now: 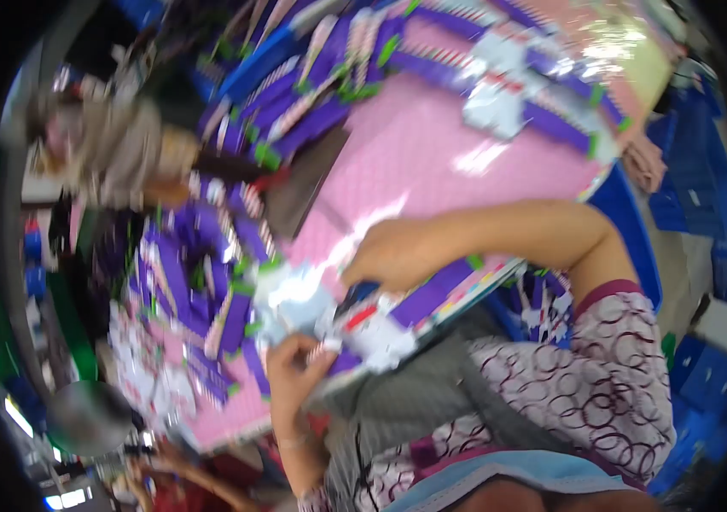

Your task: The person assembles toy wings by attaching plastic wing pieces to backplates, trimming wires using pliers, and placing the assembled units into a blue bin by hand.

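Note:
The view is tilted and smeared by motion. My left hand (pixel 298 367) is closed, thumb against fingers, on a purple strip (pixel 342 364) at the near edge of the pink table. On that strip lies a white cut-out piece (pixel 378 339) with a red patch. Just above it, my right hand (pixel 402 256) is bent down with curled fingers. Something dark blue shows under its fingertips; blur hides what it is. A pale, shiny white piece (pixel 295 299) lies beyond my left hand.
Purple strips with green ends (pixel 197 282) are heaped at left. More strips with white pieces (pixel 500 94) lie at the far side of the pink tabletop (pixel 432 145). A co-worker (pixel 116 145) reaches in beside a brown board (pixel 308 183). Blue bins (pixel 700 205) stand at right.

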A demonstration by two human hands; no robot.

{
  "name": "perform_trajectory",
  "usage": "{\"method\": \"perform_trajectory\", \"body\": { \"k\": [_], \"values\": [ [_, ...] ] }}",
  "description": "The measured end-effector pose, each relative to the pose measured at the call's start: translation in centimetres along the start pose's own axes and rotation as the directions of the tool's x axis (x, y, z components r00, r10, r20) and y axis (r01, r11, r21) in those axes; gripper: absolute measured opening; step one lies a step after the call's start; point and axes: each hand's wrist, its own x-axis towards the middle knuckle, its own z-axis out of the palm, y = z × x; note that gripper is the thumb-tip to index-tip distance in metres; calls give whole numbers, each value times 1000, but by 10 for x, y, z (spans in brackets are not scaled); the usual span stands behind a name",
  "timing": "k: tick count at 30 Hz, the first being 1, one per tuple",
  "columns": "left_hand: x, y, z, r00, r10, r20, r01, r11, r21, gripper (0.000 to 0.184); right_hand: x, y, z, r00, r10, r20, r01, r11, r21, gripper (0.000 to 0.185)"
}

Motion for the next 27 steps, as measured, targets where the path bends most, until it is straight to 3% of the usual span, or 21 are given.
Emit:
{"method": "perform_trajectory", "body": {
  "k": [1, 4, 5, 6, 9, 14, 22, 27],
  "values": [
    [1, 6, 1, 999, 28, -28, -28, 999, -21, 18, 0, -3, -2, 1000, 1, 5, -2, 1000, 24, 31],
    [1, 1, 0, 993, -92, -75, 93, 996, 2, 19, 3, -6, -2, 999, 26, 32, -26, 1000, -5, 31],
    [2, 3, 2, 994, -78, -76, 71, 993, -96, 20, 4, -10, -6, 993, 86, 82, -84, 996, -23, 31],
    [3, 0, 2, 998, 12, -61, -14, 999, -31, 22, 4, -10, -4, 993, 62, 97, -61, 998, -10, 31],
    [5, -3, -1, 998, 52, -20, -53, 998, -36, 24, 4, -10, -3, 995, 87, 50, -85, 996, -34, 25],
    [7, 0, -4, 993, -104, 55, 108, 990, -93, 26, 5, -5, 1, 1000, -4, -2, 4, 1000, -31, 23],
    [16, 2, -9, 986, -126, 107, 135, 988, -81, 28, 6, -3, 3, 999, -40, -34, 39, 999, -21, 21],
    [22, 9, -14, 962, -215, 167, 209, 977, 50, 32, 7, -5, 2, 1000, 5, 2, -5, 999, -36, 20]
  ]
}}
